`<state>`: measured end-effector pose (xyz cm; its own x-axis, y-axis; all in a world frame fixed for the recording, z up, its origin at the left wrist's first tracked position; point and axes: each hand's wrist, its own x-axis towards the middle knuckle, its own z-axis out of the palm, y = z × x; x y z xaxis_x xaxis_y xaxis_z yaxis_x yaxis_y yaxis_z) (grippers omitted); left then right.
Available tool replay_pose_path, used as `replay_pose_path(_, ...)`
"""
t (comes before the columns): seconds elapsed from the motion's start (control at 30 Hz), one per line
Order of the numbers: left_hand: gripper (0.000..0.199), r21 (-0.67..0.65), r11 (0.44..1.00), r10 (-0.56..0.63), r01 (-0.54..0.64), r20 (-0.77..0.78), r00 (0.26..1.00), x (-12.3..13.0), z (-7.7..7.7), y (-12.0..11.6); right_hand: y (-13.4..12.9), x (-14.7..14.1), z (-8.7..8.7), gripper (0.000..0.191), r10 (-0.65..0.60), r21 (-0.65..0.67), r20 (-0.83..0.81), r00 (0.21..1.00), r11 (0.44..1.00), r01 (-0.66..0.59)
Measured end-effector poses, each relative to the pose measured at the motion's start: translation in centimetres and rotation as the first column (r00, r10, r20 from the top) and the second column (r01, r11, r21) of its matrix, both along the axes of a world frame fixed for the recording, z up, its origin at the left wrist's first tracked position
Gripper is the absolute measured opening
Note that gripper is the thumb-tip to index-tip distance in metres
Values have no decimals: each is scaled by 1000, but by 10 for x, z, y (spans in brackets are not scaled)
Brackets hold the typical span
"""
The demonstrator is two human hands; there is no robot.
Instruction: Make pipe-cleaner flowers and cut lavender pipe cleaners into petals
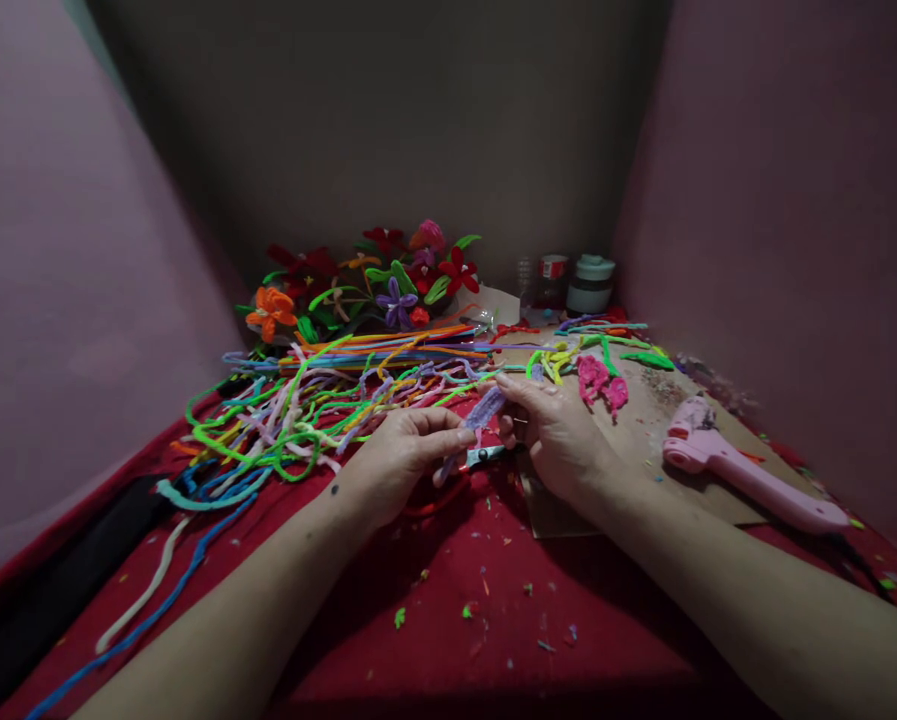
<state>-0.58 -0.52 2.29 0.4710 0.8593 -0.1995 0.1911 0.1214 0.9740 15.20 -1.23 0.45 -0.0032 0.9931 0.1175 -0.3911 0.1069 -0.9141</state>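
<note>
While a big red cloth [418, 650] lies under it all, a flat piece of cardboard [639, 440] sits on it over to the right. A messy pile of fuzzy stems [298, 395] spreads out on the left side, and a bunch of bright fuzzy flowers [459, 270] stands behind it. A pink glue gun [755, 475] rests on the cardboard. Near the middle, the left hand [407, 450] is almost closed, with its thumb and finger pinching the low end of a purple fuzzy piece [485, 408]. The right hand [560, 430] is narrow too; its thumb and finger hold the top end, and its other fingers curl in. A pair of scissors [484, 456] lies just under the hands. The purple piece is up between the two hands, so this looks like the holding and shaping part. It looks soft and bendy, so I think the next move needs a light pinch at both ends. How hard the fingers press, I cannot tell. Tiny green bits [399, 618] dot the cloth.
</note>
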Motion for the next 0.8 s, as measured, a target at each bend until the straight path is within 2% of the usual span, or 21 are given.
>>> replay_pose_path(0.23,26,34,999,2,-1,-20,1000,1,2,-1,3,1,-3,21,-59,2,34,998,998,59)
replay_pose_path(0.43,26,27,1000,14,-14,1,1000,2,2,-1,1,1,-5,21,-93,62,143,985,994,85)
replay_pose_path(0.67,24,40,997,60,-61,28,998,4,2,-1,1,-1,-1,27,-53,-22,38,998,998,54)
replay_pose_path(0.8,23,46,996,74,-74,-2,997,5,4,-2,2,-1,-3,24,-51,-30,45,998,998,52)
